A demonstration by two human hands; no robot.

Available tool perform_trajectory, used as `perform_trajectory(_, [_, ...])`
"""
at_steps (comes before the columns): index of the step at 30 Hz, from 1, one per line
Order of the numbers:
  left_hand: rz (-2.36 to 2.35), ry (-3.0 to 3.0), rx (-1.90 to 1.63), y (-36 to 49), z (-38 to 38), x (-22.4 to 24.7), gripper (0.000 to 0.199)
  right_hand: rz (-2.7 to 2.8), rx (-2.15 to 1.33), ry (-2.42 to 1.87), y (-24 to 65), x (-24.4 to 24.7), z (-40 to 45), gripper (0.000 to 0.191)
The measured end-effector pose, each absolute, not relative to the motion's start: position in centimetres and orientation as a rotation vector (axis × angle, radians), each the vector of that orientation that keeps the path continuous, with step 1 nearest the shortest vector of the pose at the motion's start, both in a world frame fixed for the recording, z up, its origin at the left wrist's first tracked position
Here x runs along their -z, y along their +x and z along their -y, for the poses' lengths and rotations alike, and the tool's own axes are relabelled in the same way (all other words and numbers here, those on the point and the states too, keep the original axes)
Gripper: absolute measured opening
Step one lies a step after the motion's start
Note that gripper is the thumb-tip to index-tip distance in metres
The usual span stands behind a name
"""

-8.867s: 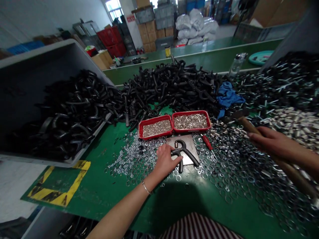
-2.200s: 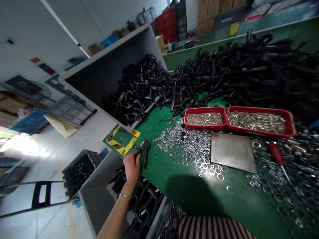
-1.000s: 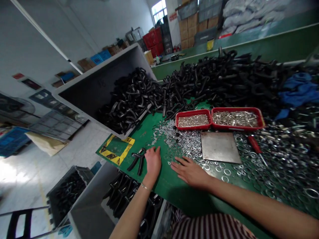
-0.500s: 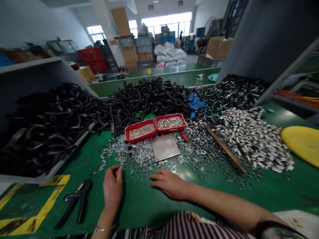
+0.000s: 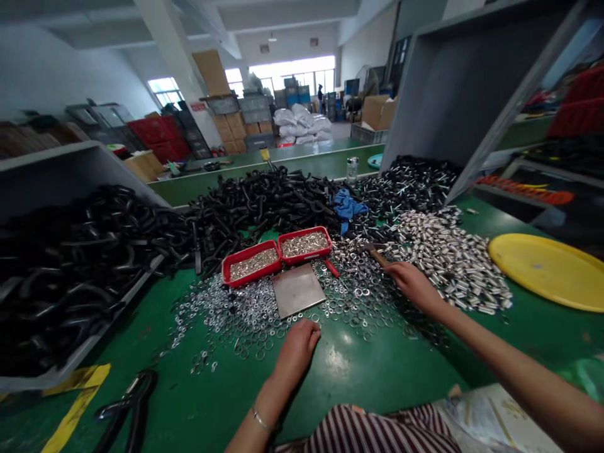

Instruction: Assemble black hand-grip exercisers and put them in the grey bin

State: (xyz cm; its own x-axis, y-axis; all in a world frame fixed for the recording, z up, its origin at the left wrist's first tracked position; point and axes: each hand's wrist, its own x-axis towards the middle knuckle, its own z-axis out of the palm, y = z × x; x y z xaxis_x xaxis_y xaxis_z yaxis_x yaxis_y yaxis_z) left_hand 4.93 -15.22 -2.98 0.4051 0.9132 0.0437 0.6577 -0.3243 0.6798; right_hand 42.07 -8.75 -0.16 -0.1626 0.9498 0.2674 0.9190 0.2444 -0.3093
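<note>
My right hand (image 5: 415,284) is closed around the wooden handle of a hammer (image 5: 379,257), whose head points away over the small metal parts. Most of the handle is hidden by the hand. In front of me, just below a flat square metal plate (image 5: 298,290), my left hand (image 5: 296,349) rests with its fingers curled together; whatever they may hold is hidden. Loose metal rings (image 5: 257,343) and small washers (image 5: 221,302) lie around the plate. Beside the plate is a red-handled tool (image 5: 331,268).
Two red trays (image 5: 252,279) of small metal pieces stand behind the plate. Black handles (image 5: 264,201) are heaped at the back and left. Metal cylinders (image 5: 462,270) and a yellow round lid (image 5: 542,270) lie at right. A black hand grip (image 5: 127,409) sits at front left.
My right hand has moved right and forward from the table onto the hammer's handle. My left hand has shifted right, nearer the plate, its fingers now curled. The view has tilted and turned right.
</note>
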Motion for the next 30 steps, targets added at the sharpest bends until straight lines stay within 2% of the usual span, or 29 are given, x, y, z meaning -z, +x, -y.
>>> perform_trajectory(4, [-1.347,1.869,-0.603,4.2,14.9,2.4,0.020,2.049,-0.012,-1.941,47.2,0.3,2.3,0.030])
perform_trajectory(9, [-1.318,1.687,-0.676,5.0,15.2,2.1,0.024,2.114,-0.182,-2.016,49.5,0.2,-2.8,0.007])
perform_trajectory(17, [-1.253,1.596,-0.679,4.3,11.3,2.6,0.026,1.759,-0.271,-2.051,50.8,-0.3,-2.4,0.021])
perform_trajectory(19, [-1.241,1.643,-0.713,4.3,10.1,2.4,0.025,1.650,-0.372,-1.977,49.6,-1.2,-1.7,0.030])
perform_trajectory(22, [-1.238,1.604,-0.741,5.0,8.3,1.7,0.022,1.408,-0.852,-1.664,45.5,-3.1,-1.1,0.038])
perform_trajectory(25, [-1.206,1.444,-0.810,6.0,6.5,1.4,0.023,1.215,-1.241,-1.398,40.3,-4.4,-1.7,0.037])
perform_trajectory(27, [-1.161,1.319,-0.890,6.3,5.3,1.7,0.026,1.278,-1.302,-1.382,37.2,-4.2,-2.6,0.034])
perform_trajectory(30, [-1.127,1.232,-1.010,6.1,4.2,2.8,0.030,1.516,-1.112,-1.547,33.6,-2.7,-3.9,0.034])
